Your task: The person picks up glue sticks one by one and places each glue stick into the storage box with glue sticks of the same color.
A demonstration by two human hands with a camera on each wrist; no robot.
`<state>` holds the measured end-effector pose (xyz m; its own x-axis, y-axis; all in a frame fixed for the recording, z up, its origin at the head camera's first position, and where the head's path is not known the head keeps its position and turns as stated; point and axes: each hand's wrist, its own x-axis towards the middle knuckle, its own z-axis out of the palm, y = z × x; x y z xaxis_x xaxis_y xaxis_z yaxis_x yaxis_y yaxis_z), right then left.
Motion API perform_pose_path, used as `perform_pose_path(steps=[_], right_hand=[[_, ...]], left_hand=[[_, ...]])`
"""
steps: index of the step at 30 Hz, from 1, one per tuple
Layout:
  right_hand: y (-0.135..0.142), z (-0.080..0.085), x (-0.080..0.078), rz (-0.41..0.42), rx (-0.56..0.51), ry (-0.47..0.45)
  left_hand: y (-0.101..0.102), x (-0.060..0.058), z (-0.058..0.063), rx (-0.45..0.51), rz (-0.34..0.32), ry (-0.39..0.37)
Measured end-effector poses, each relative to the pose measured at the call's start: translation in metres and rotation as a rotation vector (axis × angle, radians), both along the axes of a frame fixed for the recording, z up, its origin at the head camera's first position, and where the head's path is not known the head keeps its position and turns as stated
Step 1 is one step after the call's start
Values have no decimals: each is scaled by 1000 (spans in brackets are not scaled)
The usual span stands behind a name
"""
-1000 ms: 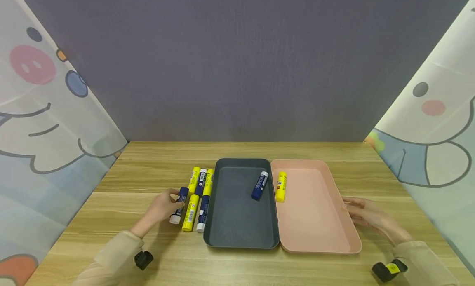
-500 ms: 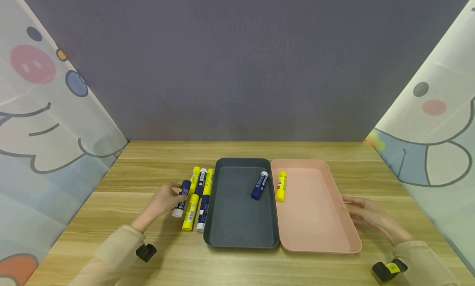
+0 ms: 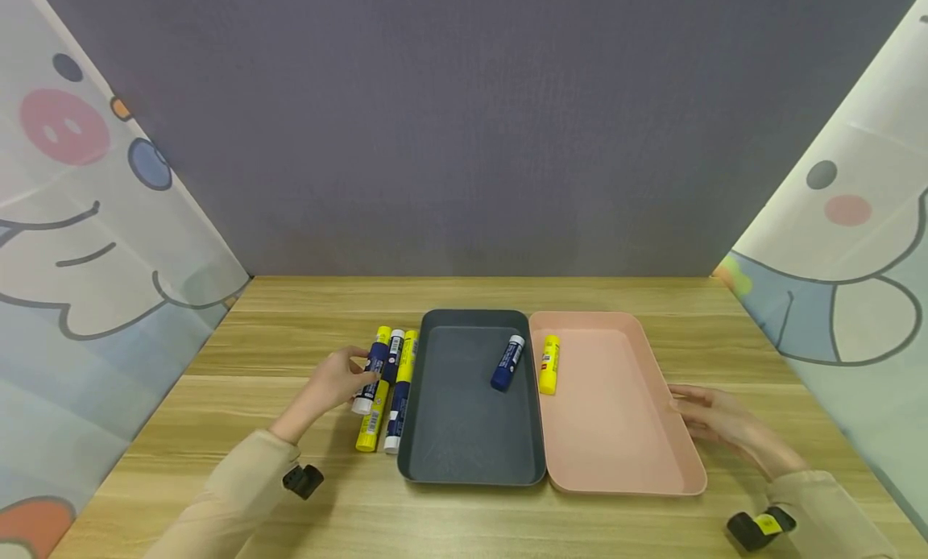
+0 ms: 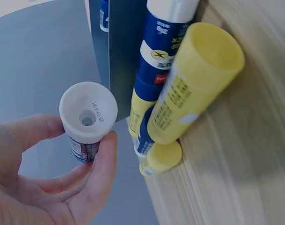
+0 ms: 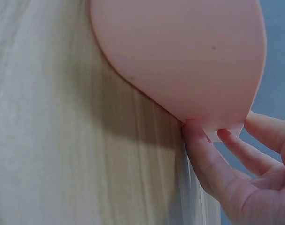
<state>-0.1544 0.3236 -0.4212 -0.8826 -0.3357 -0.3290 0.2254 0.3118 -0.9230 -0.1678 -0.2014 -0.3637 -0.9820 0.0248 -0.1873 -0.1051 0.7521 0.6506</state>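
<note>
My left hand (image 3: 335, 382) holds a dark blue glue stick (image 3: 373, 374) with a white end between thumb and fingers, above the left part of the glue stick group. In the left wrist view, the held glue stick's hollow white end (image 4: 88, 112) faces the camera. Beneath and beside it lie a yellow glue stick (image 3: 371, 422), a blue one (image 3: 397, 414) and several others, partly hidden. My right hand (image 3: 718, 418) holds the right side of the pink tray (image 3: 670, 430); in the right wrist view its thumb (image 5: 266, 129) is at the rim and its fingers touch the wall.
Left of the pink tray stands a dark grey tray (image 3: 471, 454) with one blue glue stick (image 3: 507, 363) in it. A yellow glue stick (image 3: 548, 366) lies in the pink tray. A grey wall (image 3: 464, 140) rises behind the wooden table (image 3: 290, 317).
My left hand has lifted the blue glue stick and carried it to the right, over the yellow ones. The right hand and both trays have stayed in place.
</note>
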Motion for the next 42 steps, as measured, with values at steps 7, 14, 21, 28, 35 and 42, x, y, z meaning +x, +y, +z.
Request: perform_pose_path(steps=[7, 14, 21, 28, 35, 42], right_hand=[[0, 0, 1, 16, 4, 7], [1, 0, 1, 25, -15, 9], [0, 0, 1, 27, -26, 10], [1, 0, 1, 17, -10, 4], [1, 0, 0, 23, 3, 0], [1, 0, -1, 16, -14, -3]], left_hand=[[8, -7, -1, 21, -3, 1], [17, -14, -1, 41, -15, 6], [29, -19, -2, 61, -33, 22], [42, -23, 1, 68, -32, 6], [53, -26, 2, 85, -43, 13], [65, -31, 3, 100, -48, 13]])
